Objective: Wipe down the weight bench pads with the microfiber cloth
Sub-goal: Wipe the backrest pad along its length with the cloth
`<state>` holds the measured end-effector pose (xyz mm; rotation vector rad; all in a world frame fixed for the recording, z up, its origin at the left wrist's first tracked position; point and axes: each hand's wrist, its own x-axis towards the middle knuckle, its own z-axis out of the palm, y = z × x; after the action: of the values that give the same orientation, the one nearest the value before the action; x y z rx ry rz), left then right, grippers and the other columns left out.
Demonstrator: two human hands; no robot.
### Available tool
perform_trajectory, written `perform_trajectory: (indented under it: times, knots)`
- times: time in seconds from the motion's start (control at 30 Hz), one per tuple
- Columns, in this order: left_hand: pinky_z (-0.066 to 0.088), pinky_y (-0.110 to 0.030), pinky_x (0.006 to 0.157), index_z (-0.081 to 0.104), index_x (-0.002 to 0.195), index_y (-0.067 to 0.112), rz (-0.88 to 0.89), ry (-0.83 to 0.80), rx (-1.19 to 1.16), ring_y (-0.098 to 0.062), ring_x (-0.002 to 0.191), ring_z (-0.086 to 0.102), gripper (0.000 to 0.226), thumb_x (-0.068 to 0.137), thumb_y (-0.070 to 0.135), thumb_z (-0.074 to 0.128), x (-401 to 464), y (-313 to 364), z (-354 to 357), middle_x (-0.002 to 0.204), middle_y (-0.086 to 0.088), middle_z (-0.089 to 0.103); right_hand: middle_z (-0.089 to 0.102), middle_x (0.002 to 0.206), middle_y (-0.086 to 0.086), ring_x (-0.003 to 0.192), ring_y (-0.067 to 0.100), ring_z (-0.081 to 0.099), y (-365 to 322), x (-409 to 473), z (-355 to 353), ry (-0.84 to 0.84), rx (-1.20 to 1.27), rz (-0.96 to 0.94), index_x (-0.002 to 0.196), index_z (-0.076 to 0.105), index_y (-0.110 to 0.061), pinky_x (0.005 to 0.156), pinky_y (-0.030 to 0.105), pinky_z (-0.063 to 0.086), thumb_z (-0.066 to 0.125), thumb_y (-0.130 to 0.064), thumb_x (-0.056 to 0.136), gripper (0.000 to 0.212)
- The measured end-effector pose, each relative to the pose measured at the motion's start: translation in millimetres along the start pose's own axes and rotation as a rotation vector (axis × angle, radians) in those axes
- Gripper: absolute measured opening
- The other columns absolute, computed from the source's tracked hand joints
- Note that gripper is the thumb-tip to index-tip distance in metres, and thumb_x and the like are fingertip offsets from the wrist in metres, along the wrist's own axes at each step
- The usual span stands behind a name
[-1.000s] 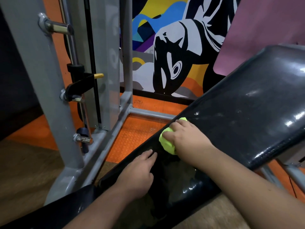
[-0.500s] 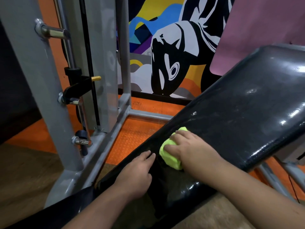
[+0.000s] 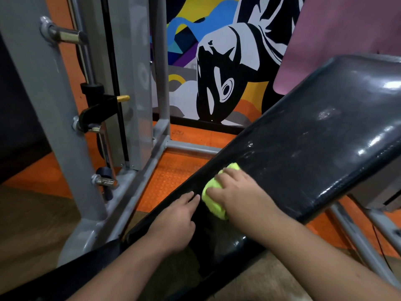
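Observation:
The black inclined bench pad [image 3: 314, 144] slopes up to the right, glossy with dull smears. My right hand [image 3: 238, 192] grips a bunched yellow-green microfiber cloth [image 3: 213, 197] and presses it on the lower left part of that pad. My left hand [image 3: 175, 218] rests flat on the pad just left of the cloth, fingers straight and pointing up the slope. The flat seat pad [image 3: 65, 276] shows dark at the bottom left, partly hidden by my left forearm.
A grey steel rack frame [image 3: 65, 127] with chrome pegs and a black catch stands at the left. Its base rail [image 3: 191, 147] runs behind the bench over the orange rubber floor [image 3: 173, 177]. Grey bench legs [image 3: 355, 235] are at the right. A mural covers the far wall.
My right hand has slid the cloth down the pad toward my left hand. The left hand stays in place on the pad.

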<state>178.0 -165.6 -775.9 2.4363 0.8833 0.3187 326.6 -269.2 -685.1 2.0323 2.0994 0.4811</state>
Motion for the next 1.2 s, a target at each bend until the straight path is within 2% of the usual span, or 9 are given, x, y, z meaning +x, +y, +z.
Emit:
perform_trajectory:
  times: [0.1, 0.23, 0.37, 0.47, 0.63, 0.73, 0.87, 1.03, 1.2]
  knots:
    - [0.022, -0.029, 0.119, 0.019, 0.156, 0.032, 0.008, -0.006, -0.009, -0.01, 0.149, 0.015, 0.074, 0.09, 0.01, 0.045, -1.5, 1.4, -0.1, 0.163, 0.015, 0.01, 0.05, 0.142, 0.01, 0.139, 0.034, 0.036, 10.9, -20.9, -0.9, 0.022, 0.039, -0.001, 0.126, 0.057, -0.03, 0.114, 0.046, 0.03, 0.068, -0.024, 0.08, 0.047]
    - [0.017, -0.026, 0.119, 0.017, 0.156, 0.029, 0.012, 0.001, 0.011, -0.011, 0.149, 0.013, 0.074, 0.091, 0.01, 0.045, -2.2, 3.6, -0.6, 0.164, 0.012, 0.008, 0.042, 0.148, 0.011, 0.143, 0.035, 0.027, 12.2, -2.5, -9.7, 0.08, -0.005, 0.065, 0.134, 0.051, -0.03, 0.118, 0.048, 0.022, 0.066, -0.022, 0.086, 0.051]
    - [0.021, -0.029, 0.119, 0.018, 0.156, 0.031, 0.01, -0.003, -0.01, -0.011, 0.149, 0.014, 0.075, 0.09, 0.009, 0.044, -2.9, 3.2, -1.6, 0.163, 0.014, 0.01, 0.048, 0.143, 0.01, 0.141, 0.034, 0.033, 13.2, -22.5, 3.3, -0.003, 0.037, -0.042, 0.126, 0.057, -0.03, 0.115, 0.047, 0.029, 0.071, -0.02, 0.08, 0.049]
    - [0.022, -0.029, 0.119, 0.018, 0.156, 0.031, 0.009, -0.005, -0.003, -0.011, 0.149, 0.014, 0.075, 0.09, 0.009, 0.044, -3.6, 3.9, -0.6, 0.163, 0.014, 0.009, 0.054, 0.138, 0.01, 0.136, 0.035, 0.041, 23.2, -22.2, -9.6, 0.042, 0.035, 0.024, 0.123, 0.06, -0.032, 0.111, 0.049, 0.036, 0.075, -0.021, 0.074, 0.052]
    - [0.021, -0.029, 0.119, 0.018, 0.156, 0.033, -0.012, -0.013, -0.011, -0.011, 0.149, 0.015, 0.076, 0.089, 0.008, 0.045, -1.2, 2.2, -0.9, 0.163, 0.015, 0.009, 0.035, 0.152, 0.01, 0.146, 0.034, 0.019, 1.1, -21.0, -4.1, -0.019, 0.012, 0.01, 0.135, 0.048, -0.031, 0.118, 0.058, 0.017, 0.068, -0.024, 0.085, 0.055]
    - [0.021, -0.029, 0.119, 0.018, 0.156, 0.033, -0.003, -0.008, -0.018, -0.01, 0.149, 0.014, 0.076, 0.09, 0.007, 0.045, -3.7, 4.2, 0.2, 0.163, 0.015, 0.009, 0.043, 0.147, 0.008, 0.144, 0.033, 0.028, 8.2, -34.6, -4.3, 0.001, 0.028, 0.004, 0.13, 0.052, -0.033, 0.116, 0.058, 0.024, 0.077, -0.024, 0.075, 0.061]
    - [0.02, -0.027, 0.118, 0.018, 0.156, 0.031, -0.007, -0.009, -0.003, -0.011, 0.149, 0.015, 0.076, 0.089, 0.008, 0.046, -0.3, 2.8, 1.1, 0.164, 0.014, 0.009, 0.035, 0.152, 0.01, 0.146, 0.034, 0.019, -1.6, -21.5, -5.7, 0.041, 0.004, 0.04, 0.136, 0.046, -0.03, 0.118, 0.056, 0.017, 0.068, -0.026, 0.085, 0.056]
    - [0.019, -0.029, 0.12, 0.016, 0.156, 0.033, -0.011, -0.033, 0.005, -0.01, 0.15, 0.012, 0.077, 0.089, 0.009, 0.045, -1.7, 1.9, 2.1, 0.163, 0.016, 0.007, 0.056, 0.132, 0.009, 0.132, 0.035, 0.045, 15.3, -45.4, -1.0, -0.009, 0.041, -0.04, 0.119, 0.062, -0.03, 0.106, 0.051, 0.042, 0.085, -0.031, 0.061, 0.063]
    - [0.018, -0.029, 0.12, 0.015, 0.157, 0.031, -0.019, -0.031, 0.019, -0.012, 0.15, 0.011, 0.077, 0.09, 0.009, 0.047, 1.3, 2.0, 2.2, 0.164, 0.013, 0.007, 0.046, 0.143, 0.013, 0.14, 0.038, 0.031, -0.9, -34.6, -3.1, 0.009, 0.016, 0.016, 0.129, 0.055, -0.027, 0.114, 0.055, 0.029, 0.076, -0.026, 0.075, 0.059]
